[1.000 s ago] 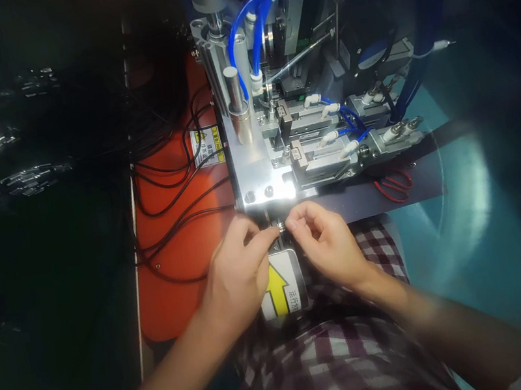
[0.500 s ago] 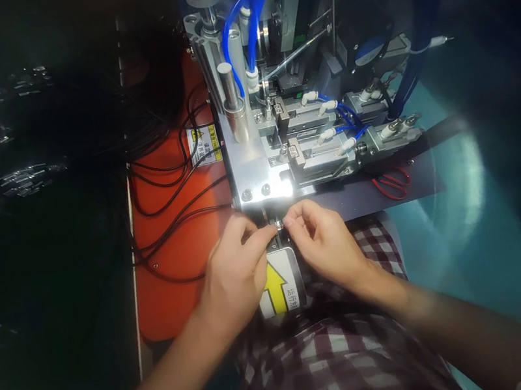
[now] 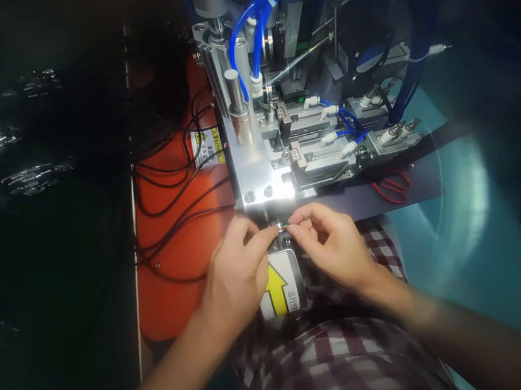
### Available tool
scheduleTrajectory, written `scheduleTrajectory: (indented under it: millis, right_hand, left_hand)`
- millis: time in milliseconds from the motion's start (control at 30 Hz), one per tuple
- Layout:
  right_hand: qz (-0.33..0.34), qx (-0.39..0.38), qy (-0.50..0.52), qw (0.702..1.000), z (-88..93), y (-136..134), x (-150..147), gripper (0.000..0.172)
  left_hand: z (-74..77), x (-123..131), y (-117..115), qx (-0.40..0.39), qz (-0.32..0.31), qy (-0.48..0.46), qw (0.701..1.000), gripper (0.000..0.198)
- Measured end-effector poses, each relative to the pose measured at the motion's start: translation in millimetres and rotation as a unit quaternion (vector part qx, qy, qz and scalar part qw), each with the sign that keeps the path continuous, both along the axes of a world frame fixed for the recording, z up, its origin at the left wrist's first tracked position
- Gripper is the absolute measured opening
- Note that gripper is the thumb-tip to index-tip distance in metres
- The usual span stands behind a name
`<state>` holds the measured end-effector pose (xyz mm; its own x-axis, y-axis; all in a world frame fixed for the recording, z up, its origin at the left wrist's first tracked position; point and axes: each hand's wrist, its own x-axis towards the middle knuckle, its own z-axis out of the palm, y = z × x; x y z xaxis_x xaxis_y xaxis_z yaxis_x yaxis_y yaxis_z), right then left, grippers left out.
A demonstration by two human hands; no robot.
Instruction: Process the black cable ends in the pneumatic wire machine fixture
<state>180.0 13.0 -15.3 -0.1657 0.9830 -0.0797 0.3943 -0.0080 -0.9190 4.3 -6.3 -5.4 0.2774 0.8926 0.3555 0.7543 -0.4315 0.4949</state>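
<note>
1. Touching a small shiny part [image 3: 281, 227], between both hands, with the thumb of the left hand [image 3: 239, 261]; cannot tell whether grasping.
2. Pinching a thin piece [image 3: 286, 226] just beside it in the right hand [image 3: 331, 243].
3. Facing a metal machine [image 3: 256, 166] beyond both hands.

two hands [image 3: 236, 261]; one yellow arrow sign [image 3: 279, 294]; one yellow-edged warning label [image 3: 207, 148]; two front-edge plate screws [image 3: 250, 196]
</note>
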Motion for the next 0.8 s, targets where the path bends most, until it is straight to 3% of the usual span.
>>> scheduleTrajectory:
  millis: [133,267,600,800]
  right_hand:
    - [0.031,0.071,-0.046,0.996,0.0,0.5,-3.5,0.009]
    - [0.038,0.073,-0.060,0.995,2.5,3.2,-6.2,0.011]
    - [-0.004,-0.054,-0.003,0.999,2.7,2.6,-8.0,0.013]
    - [-0.024,-0.222,0.067,0.973,12.6,13.4,-11.7,0.013]
  left_hand:
    - [0.2,0.3,0.1,0.010,0.000,-0.002,1.000,0.028]
    - [0.0,0.2,0.4,0.013,0.002,-0.001,1.000,0.028]
    - [-0.2,-0.3,0.0,0.013,0.005,0.001,1.000,0.029]
    - [0.4,-0.8,0.0,0.005,0.002,0.001,1.000,0.029]
